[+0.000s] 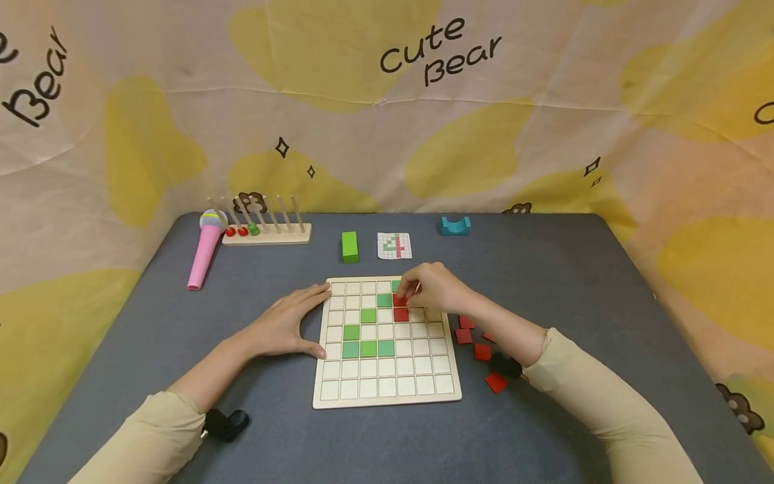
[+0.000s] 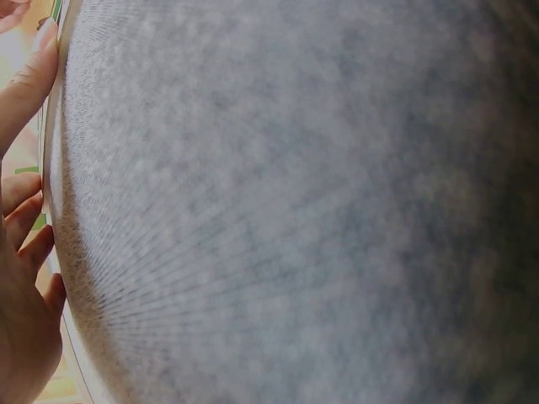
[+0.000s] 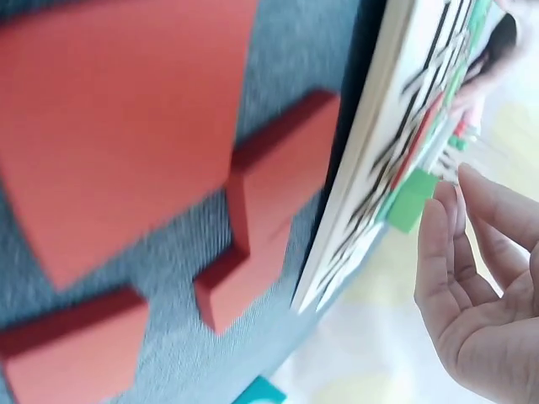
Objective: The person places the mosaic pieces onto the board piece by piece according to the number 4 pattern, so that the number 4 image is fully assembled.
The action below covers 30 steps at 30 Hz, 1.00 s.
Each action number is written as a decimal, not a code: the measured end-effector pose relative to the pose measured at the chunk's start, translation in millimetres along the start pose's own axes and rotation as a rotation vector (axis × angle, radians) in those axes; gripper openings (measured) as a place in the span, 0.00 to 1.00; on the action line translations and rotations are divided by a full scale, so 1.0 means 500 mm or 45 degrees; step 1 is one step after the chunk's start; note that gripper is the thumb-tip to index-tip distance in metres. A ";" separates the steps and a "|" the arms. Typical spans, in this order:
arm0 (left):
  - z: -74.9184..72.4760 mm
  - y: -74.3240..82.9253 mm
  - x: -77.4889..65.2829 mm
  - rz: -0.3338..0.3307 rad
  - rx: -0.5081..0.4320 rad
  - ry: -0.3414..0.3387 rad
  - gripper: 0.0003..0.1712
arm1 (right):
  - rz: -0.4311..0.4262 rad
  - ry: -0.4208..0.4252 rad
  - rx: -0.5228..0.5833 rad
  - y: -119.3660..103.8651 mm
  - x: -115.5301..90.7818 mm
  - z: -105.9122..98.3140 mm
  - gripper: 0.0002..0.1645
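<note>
A pale wooden grid board (image 1: 387, 398) lies on the table, with green tiles (image 1: 368, 315) set in a bent line of cells. Two red tiles (image 1: 401, 314) sit one above the other near its upper right. My left hand (image 1: 281, 327) rests spread along the board's left edge, fingertips at the upper corner and thumb lower down. Over the upper red tile, my right hand (image 1: 438, 288) has its thumb and index tips close together and bent. In the right wrist view no tile shows between those fingertips (image 3: 465, 181).
Several loose red tiles (image 1: 482, 351) lie right of the board, under the right forearm. Behind it stand a green block (image 1: 349, 247), a small pattern card (image 1: 394, 246) and a blue curved block (image 1: 455, 226). A pink toy microphone (image 1: 203, 255) and a peg rack (image 1: 275, 236) are at the back left.
</note>
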<state>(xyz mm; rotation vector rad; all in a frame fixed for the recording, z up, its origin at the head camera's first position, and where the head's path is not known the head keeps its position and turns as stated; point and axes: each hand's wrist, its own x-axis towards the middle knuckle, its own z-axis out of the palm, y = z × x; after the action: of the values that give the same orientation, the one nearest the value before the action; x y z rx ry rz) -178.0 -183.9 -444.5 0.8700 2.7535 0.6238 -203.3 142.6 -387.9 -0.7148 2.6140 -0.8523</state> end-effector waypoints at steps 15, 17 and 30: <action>0.002 -0.003 -0.001 0.001 -0.008 0.007 0.67 | 0.006 -0.090 0.036 0.082 -0.034 -0.062 0.08; 0.002 -0.003 -0.001 -0.004 -0.011 0.002 0.67 | 0.005 -0.132 0.053 0.098 -0.040 -0.071 0.09; 0.003 -0.004 0.000 0.005 0.000 -0.002 0.67 | 0.015 -0.389 0.118 0.171 -0.072 -0.103 0.16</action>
<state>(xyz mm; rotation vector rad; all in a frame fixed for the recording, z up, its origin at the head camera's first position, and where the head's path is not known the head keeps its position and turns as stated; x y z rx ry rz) -178.7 -184.7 -446.6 0.8758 2.7510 0.6234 -226.0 246.1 -396.1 -0.7397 2.2919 -0.7865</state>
